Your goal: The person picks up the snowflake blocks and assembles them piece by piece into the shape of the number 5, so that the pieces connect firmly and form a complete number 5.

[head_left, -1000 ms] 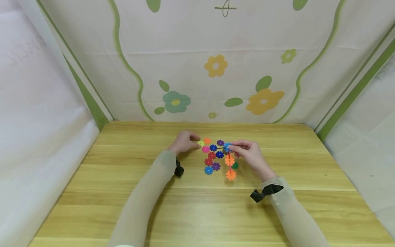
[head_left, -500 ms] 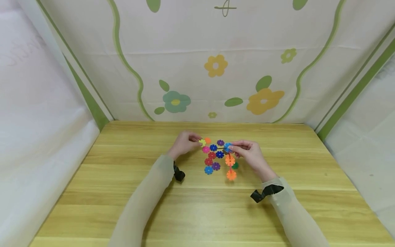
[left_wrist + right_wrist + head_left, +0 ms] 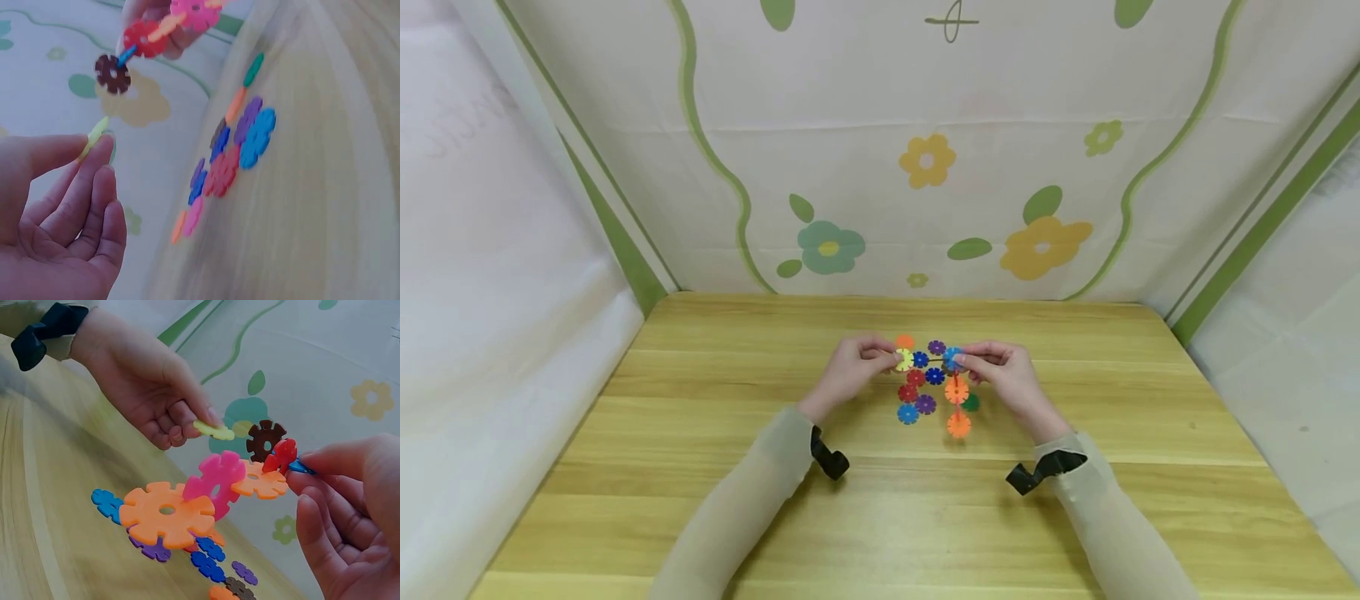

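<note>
My left hand [image 3: 847,371] pinches a yellow notched snowflake disc [image 3: 904,359] between thumb and index finger. My right hand [image 3: 1011,375] grips the blue disc [image 3: 952,358] of a chain of interlocked discs held above the table. In the right wrist view this chain shows a brown disc [image 3: 258,436], a red disc [image 3: 282,456], a pink disc [image 3: 206,482] and a large orange end disc [image 3: 140,515]. The yellow disc is apart from the brown one, with a small gap in the left wrist view. Fingers hide part of the blue disc.
Several loose discs lie below the hands on the wooden table [image 3: 880,517], among them a blue disc [image 3: 907,414], a purple disc [image 3: 925,405], a green disc [image 3: 972,402] and an orange disc [image 3: 905,341]. A flowered cloth wall [image 3: 865,183] stands behind the table.
My left hand has moved right with the yellow disc, toward the chain. My right hand has stayed almost in place, and the loose discs lie as before.
</note>
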`<state>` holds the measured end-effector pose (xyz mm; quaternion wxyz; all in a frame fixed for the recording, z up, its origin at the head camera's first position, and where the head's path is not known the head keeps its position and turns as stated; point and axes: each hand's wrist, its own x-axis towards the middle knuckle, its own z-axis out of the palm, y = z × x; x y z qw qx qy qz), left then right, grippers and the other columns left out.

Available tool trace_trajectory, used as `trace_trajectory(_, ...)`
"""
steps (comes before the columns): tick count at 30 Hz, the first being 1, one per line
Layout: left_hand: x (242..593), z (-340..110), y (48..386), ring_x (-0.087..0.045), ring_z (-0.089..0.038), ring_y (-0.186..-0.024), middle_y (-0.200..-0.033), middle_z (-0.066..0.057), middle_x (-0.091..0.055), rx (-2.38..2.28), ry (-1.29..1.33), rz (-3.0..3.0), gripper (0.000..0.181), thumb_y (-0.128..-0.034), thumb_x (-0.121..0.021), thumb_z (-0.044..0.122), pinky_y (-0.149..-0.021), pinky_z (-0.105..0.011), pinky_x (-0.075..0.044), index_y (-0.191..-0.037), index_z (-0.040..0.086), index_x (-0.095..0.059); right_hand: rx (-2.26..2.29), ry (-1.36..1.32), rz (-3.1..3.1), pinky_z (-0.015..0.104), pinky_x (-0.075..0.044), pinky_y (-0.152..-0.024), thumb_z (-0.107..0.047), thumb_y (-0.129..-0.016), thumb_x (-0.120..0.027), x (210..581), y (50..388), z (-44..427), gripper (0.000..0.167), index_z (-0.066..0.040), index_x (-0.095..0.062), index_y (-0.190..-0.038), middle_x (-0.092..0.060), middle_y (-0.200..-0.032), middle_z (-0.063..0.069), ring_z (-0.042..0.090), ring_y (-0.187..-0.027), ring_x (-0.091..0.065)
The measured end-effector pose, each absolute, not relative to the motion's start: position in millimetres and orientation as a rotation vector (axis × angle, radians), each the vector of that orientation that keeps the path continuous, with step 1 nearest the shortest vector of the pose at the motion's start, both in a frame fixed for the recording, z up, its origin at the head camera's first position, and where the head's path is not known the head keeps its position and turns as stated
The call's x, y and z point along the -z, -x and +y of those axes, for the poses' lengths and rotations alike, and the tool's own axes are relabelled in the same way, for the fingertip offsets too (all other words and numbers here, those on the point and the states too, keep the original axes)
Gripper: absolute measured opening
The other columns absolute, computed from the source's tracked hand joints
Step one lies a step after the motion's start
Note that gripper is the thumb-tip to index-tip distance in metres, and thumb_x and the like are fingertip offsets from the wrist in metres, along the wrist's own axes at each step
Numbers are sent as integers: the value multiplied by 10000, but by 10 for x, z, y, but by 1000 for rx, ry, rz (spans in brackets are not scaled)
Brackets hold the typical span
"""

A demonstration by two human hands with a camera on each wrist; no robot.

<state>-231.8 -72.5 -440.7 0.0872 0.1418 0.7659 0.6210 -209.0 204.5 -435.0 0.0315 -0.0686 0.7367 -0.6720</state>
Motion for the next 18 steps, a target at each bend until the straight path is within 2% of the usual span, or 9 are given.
trace_trajectory(6, 4327, -669, 2183, -698, -382, -943, -934, -85, -744, -1896, -408, 2209, 155, -986, -701, 147, -910, -539, -546, -1069, 18, -683, 2055, 200, 2287, 444, -592, -750, -217, -929, -787, 4351, 2074, 2006, 323, 31, -727, -1126, -748, -957, 94, 240, -750, -662)
trace_trajectory(11, 4304, -627, 2142, -711, -343, -899, -909, -77, -746, -1895, -419, 2225, 153, -992, -692, 142, -900, -538, -550, -1061, 7, -676, 2043, 209, 2289, 376, -590, -719, -221, -928, -789, 4359, 2063, 1971, 322, 28, -730, -1123, -751, -944, 100, 168, -720, -662)
trace_trajectory(18, 4334, -583, 2124, -711, -351, -906, -897, -76, -739, -1906, -381, 2213, 135, -979, -713, 143, -911, -531, -549, -1043, 29, -680, 2019, 220, 2299, 329, -586, -693, -226, -930, -786, 4377, 2056, 1939, 302, 12, -740, -1110, -748, -940, 99, 167, -732, -662)
